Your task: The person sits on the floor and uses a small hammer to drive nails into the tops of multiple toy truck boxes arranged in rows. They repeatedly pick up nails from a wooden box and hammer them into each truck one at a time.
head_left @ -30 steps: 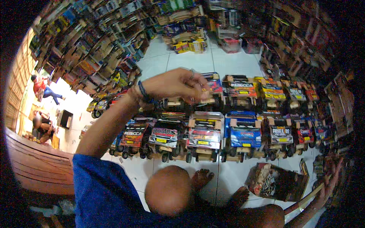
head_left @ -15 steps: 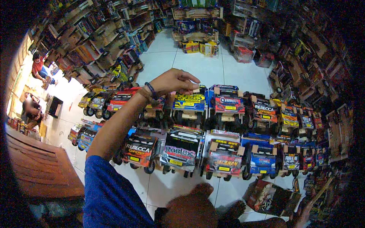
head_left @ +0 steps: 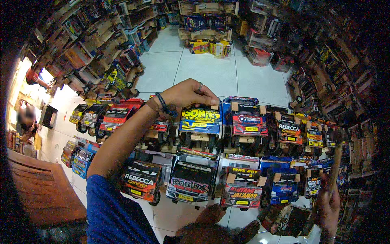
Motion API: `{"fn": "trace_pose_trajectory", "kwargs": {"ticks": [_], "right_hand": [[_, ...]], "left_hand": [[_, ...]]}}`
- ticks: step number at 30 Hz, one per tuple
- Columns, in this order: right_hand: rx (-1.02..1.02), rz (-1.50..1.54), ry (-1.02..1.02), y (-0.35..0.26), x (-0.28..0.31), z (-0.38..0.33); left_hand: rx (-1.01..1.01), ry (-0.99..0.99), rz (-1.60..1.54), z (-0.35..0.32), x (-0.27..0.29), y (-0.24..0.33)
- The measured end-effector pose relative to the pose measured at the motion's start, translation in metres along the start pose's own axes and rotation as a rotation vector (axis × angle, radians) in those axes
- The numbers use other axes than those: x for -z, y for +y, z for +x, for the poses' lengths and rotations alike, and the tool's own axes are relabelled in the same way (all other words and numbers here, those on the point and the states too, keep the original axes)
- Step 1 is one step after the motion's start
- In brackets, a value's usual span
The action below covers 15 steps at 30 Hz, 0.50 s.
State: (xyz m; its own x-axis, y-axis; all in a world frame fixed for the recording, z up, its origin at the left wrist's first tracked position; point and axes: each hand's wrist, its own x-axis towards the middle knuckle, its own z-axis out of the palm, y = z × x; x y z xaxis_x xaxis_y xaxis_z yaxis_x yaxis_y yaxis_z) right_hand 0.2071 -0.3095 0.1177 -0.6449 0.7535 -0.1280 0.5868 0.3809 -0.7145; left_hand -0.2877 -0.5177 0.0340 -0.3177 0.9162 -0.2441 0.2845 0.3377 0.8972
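My left hand [head_left: 189, 94] reaches over the far row of toy trucks. Its thumb and fingers are pinched at the upper right corner of a yellow-and-blue toy truck [head_left: 200, 120], on a small wooden block [head_left: 214, 107] that the fingertips partly cover. At the right, my right hand [head_left: 328, 205] is wrapped round the wooden handle of a hammer [head_left: 336, 162], held upright with its dark, blurred head at the top. Beside the yellow-and-blue truck stands a blue-and-red toy truck [head_left: 248, 118] with small wooden blocks on its upper corners.
A nearer row holds a black toy truck [head_left: 191, 181], a silver-and-red one [head_left: 242, 189] and several more. Shelves packed with toy trucks [head_left: 69, 57] line the sides. A brown wooden panel [head_left: 44, 183] is at the left, with people [head_left: 27, 118] beyond. My bare feet and knee show below.
My right hand has come up at the right with the hammer, earlier low and blurred. My left fingertips have come down onto the yellow-and-blue truck's upper corner. The view has shifted slightly.
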Motion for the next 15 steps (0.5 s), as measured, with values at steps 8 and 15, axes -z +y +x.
{"fn": "trace_pose_trajectory", "kwargs": {"ticks": [8, 15], "right_hand": [[0.023, 0.086, -0.373, -0.069, -0.043, 0.038], [0.107, -0.006, -0.491, -0.096, -0.084, 0.067]], "left_hand": [[-0.043, -0.008, -0.062, 0.003, -0.003, -0.006], [-0.007, 0.024, -0.085, 0.002, -0.006, -0.004]]}}
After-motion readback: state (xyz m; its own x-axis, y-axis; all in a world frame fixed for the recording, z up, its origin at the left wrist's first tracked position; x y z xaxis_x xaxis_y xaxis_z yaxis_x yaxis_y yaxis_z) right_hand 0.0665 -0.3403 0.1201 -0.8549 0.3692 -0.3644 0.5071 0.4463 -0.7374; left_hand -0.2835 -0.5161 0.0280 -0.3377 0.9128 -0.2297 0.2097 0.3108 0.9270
